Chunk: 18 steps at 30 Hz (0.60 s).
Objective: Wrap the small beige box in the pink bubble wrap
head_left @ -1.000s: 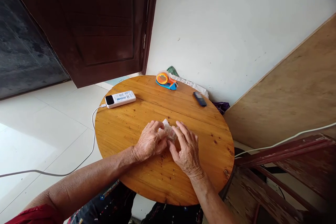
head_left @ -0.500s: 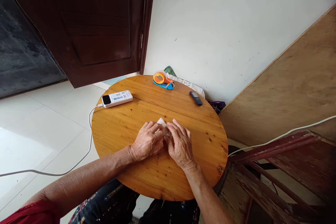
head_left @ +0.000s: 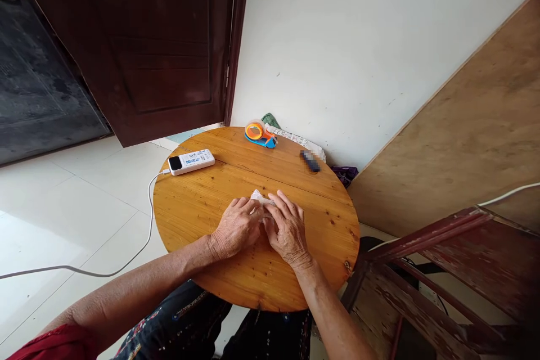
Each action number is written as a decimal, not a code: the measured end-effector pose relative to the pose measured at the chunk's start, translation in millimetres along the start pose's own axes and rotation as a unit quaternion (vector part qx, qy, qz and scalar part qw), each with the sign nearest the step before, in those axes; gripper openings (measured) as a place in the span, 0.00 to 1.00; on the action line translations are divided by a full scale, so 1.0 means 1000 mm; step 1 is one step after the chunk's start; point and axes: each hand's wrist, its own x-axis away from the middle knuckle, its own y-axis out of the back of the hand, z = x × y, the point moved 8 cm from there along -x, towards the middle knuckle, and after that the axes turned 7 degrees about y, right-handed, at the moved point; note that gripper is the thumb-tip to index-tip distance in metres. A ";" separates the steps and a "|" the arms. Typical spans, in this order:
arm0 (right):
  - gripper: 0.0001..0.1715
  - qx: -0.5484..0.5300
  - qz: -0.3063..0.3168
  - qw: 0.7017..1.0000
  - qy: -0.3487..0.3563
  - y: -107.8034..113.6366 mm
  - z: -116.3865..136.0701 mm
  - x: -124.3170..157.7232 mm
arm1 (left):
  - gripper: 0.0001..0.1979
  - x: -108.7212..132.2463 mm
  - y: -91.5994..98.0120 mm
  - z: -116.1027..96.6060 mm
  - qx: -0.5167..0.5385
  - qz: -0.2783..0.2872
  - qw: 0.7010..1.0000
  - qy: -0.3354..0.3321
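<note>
Both hands rest side by side on a round wooden table (head_left: 202, 214), pressing on a small whitish crinkled packet (head_left: 257, 197). My left hand (head_left: 237, 226) covers the packet's left part with fingers curled over it. My right hand (head_left: 287, 229) lies over its right part, fingers bent and close together. Only the packet's far corner shows between the fingertips.
A white power bank (head_left: 192, 161) with a cable (head_left: 148, 219) lies at the table's far left. An orange and blue tape dispenser (head_left: 259, 133) and a small dark object (head_left: 310, 161) sit at the far edge by the wall. A dark red wooden frame (head_left: 442, 270) stands at right.
Both hands have closed further over the packet, hiding more of it than a second ago. The camera view has shifted slightly.
</note>
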 end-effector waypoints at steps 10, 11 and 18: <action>0.14 -0.006 -0.022 1.000 -0.006 -0.001 -0.002 -0.001 | 0.21 0.024 0.004 0.010 0.139 -0.042 0.989 -0.012; 0.14 -0.015 -0.022 1.000 -0.010 -0.001 -0.002 0.000 | 0.19 0.025 0.008 0.012 0.162 -0.048 0.986 0.001; 0.23 -0.060 -0.063 0.996 -0.022 0.010 -0.002 0.001 | 0.11 0.051 0.070 0.014 0.484 0.109 0.866 0.061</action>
